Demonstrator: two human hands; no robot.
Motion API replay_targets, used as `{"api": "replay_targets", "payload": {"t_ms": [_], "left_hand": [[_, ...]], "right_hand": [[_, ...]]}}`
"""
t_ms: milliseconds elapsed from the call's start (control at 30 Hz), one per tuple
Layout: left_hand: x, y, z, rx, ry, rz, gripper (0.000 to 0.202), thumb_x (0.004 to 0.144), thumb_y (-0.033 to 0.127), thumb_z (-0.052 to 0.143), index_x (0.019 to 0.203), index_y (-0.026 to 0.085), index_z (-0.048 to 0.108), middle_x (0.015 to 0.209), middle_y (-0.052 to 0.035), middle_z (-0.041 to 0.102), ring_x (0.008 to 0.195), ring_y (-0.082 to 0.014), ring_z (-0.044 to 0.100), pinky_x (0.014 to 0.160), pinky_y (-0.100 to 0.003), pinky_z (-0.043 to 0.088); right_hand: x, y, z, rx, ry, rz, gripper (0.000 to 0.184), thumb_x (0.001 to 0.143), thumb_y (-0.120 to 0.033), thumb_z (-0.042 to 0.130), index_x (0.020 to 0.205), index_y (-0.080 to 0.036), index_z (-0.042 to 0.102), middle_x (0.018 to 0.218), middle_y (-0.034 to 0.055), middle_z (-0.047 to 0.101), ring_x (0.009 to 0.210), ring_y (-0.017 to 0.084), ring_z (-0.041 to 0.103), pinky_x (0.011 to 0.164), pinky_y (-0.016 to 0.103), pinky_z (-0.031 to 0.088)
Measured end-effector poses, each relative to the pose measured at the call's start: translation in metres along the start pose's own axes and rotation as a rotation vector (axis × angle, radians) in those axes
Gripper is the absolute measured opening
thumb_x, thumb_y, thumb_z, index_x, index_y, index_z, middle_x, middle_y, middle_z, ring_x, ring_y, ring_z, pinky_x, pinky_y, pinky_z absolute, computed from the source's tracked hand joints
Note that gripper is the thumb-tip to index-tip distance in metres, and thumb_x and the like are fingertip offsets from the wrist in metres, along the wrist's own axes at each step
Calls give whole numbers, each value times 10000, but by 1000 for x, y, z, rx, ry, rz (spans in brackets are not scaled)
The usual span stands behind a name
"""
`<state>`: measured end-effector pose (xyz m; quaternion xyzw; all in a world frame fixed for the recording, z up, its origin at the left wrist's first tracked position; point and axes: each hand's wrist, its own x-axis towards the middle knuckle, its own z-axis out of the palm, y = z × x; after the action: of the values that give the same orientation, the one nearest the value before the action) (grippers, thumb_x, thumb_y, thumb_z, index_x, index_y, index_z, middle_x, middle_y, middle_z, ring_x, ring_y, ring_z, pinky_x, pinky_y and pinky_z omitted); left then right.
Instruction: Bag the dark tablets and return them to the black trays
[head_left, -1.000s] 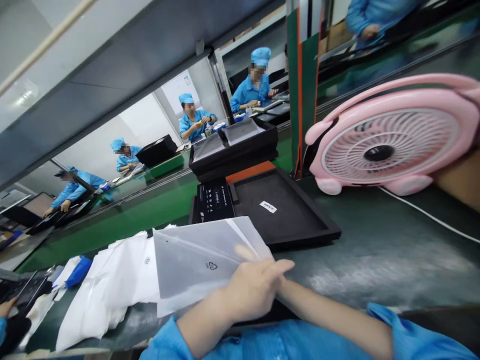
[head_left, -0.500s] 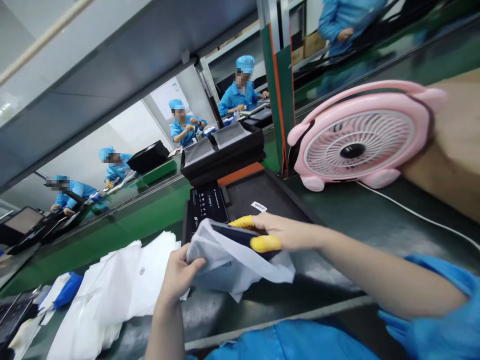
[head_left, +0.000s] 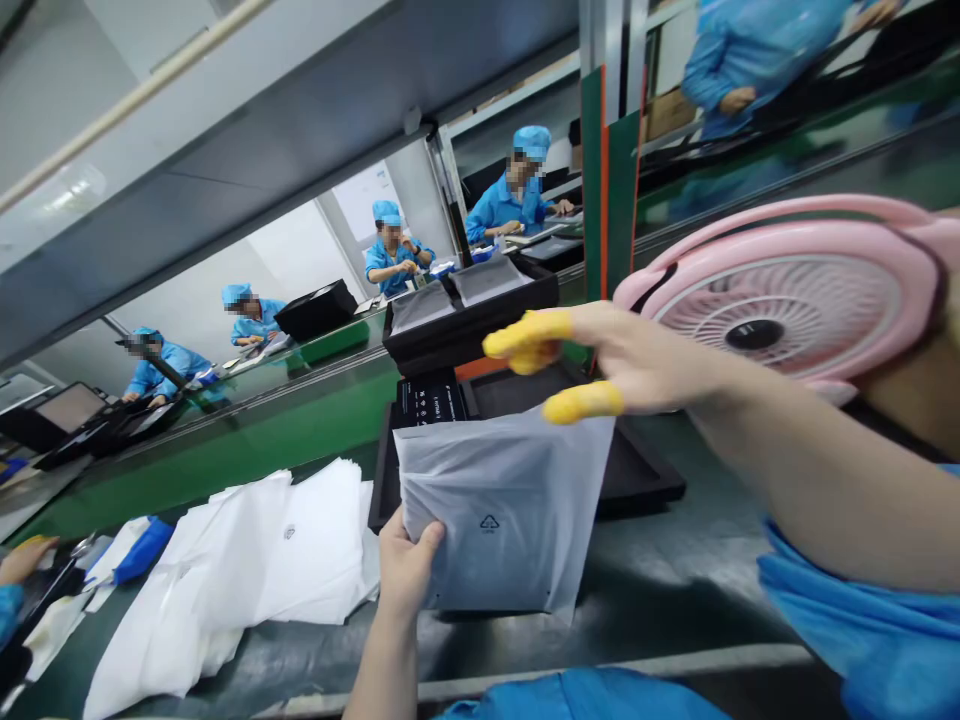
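My left hand [head_left: 407, 565] grips the left edge of a frosted plastic bag [head_left: 517, 540], its thumb on the front face. Inside the bag a dark flat panel shows through, standing nearly upright over the bench. The bag bears a small recycling mark. Just above the bag's top right edge is my right hand [head_left: 622, 360], fingers apart and holding nothing, with yellow finger cots on several fingertips. Behind the bag lies a black tray [head_left: 649, 485], partly hidden, with a black sheet printed in white [head_left: 427, 400] at its left.
Loose white bags [head_left: 307, 560] lie in a pile to the left, near a blue and white packet [head_left: 139, 550]. A pink fan [head_left: 817, 270] stands at right. A black bin [head_left: 472, 315] sits behind the tray. At far left a co-worker's hand [head_left: 26, 560] shows; others work across the line.
My right hand has come out of the bag's mouth and moved up. The panel now sits inside the bag, which has turned more upright. A co-worker's hand has appeared at far left.
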<state>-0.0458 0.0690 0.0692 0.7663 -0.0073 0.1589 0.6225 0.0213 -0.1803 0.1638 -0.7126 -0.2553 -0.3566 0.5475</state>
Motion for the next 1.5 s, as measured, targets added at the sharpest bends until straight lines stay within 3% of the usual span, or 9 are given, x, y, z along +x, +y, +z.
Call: {"api": "replay_targets", "payload": {"t_ms": [200,400,533,633,800,967,1267,1400,1500], "left_hand": [[-3,4,15,-52,-118,-25,521,518,553,709,785,109,654,719,-74,662,659,-191,585,607,-267,468],[20,-7,21,-123,-102,-128,486,523,463,748,827,98,647,766,-92,671,711,-212,616,659,-290,480],[73,-4,41,-258,-43,-242,410,568,341,759,880,107,633,830,-103,678,775,-223,631,716,-314,499],[117,1,77,-294,-48,-399,270,689,239,680,917,107,618,880,-109,675,796,-208,636,745,-316,510],[154,-13,144,-162,-69,-516,185,752,144,610,919,66,604,903,-138,662,846,-209,630,765,-308,510],[161,-24,159,-21,-250,-544,99,731,46,582,822,53,619,789,-128,666,792,-216,638,746,-331,510],[136,-6,132,287,-319,-327,194,673,70,630,864,105,627,1010,-143,621,1093,-288,500,926,-373,379],[116,3,49,708,-176,33,335,784,172,531,1118,200,534,1150,-73,569,1136,-222,465,968,-321,313],[114,-9,-39,1138,-76,-75,289,824,232,470,1101,179,530,1033,-92,628,998,-240,557,845,-328,388]], "right_hand": [[48,-53,48,-121,-707,-161,216,554,-231,710,746,-141,671,637,-24,629,588,120,594,584,214,456],[54,-72,-7,504,253,-273,102,685,-182,636,765,-127,602,703,-53,608,694,50,587,664,173,449],[-49,-56,-3,753,-576,-93,286,672,-440,634,637,-156,648,565,-24,604,516,55,549,559,162,460],[-119,-10,34,881,-1201,387,489,561,-584,639,753,-136,683,628,6,638,541,61,571,577,153,475],[-155,64,74,873,-1433,738,565,322,-606,707,575,-104,655,431,-31,555,317,16,434,317,78,307],[-151,79,70,948,-1229,866,483,365,-485,771,669,-120,684,547,-25,620,402,13,507,398,67,383],[-147,91,64,883,-1173,873,319,549,-341,729,758,-103,688,477,-34,563,422,9,476,443,83,351],[-148,94,66,783,-1194,953,240,529,-236,684,720,-92,678,477,-25,552,440,35,479,436,126,325],[-150,95,68,741,-1187,989,192,531,-194,638,695,-98,668,510,-17,563,438,34,463,437,141,303]]}}
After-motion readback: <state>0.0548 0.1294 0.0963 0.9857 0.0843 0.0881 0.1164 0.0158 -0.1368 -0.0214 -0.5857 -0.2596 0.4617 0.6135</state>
